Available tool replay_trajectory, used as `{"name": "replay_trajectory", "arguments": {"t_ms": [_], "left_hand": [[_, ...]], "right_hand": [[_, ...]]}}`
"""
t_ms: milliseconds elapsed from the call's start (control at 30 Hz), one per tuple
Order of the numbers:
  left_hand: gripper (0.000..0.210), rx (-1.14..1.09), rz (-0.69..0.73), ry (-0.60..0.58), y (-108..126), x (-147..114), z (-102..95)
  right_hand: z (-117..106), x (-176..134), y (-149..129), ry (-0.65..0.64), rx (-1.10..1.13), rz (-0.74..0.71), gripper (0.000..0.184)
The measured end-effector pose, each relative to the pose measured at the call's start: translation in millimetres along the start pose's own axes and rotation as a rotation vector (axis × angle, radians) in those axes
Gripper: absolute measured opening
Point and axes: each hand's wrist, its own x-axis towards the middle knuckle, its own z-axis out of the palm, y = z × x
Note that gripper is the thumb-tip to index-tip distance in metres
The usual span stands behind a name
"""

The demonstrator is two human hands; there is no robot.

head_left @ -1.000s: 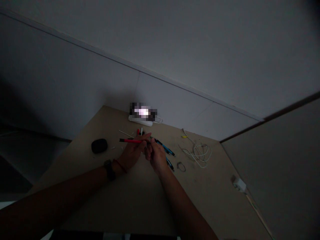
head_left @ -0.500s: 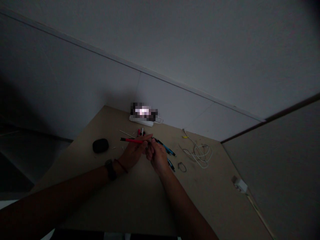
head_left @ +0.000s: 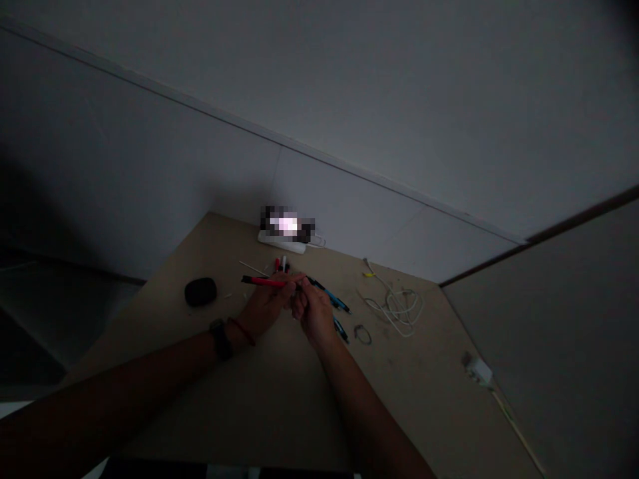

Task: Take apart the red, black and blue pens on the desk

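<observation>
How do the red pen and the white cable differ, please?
The red pen is straight; the white cable lies in loose loops. The pen is red and black; the cable is whitish. The pen is held between the left hand and right hand; the cable rests on the table. Both are slender.

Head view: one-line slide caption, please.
In dim light, the left hand holds a red pen, the right hand at its end, over a table with blue pens.
</observation>
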Motion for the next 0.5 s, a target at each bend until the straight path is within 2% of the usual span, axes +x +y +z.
{"name": "replay_trajectory", "arguments": {"t_ms": [500], "left_hand": [[0.046,-0.003,0.017,0.011,0.0,-0.9,-0.9]], "right_hand": [[2.2,-1.8,-3.0,-0.043,-0.012,-0.041,0.054]]}}
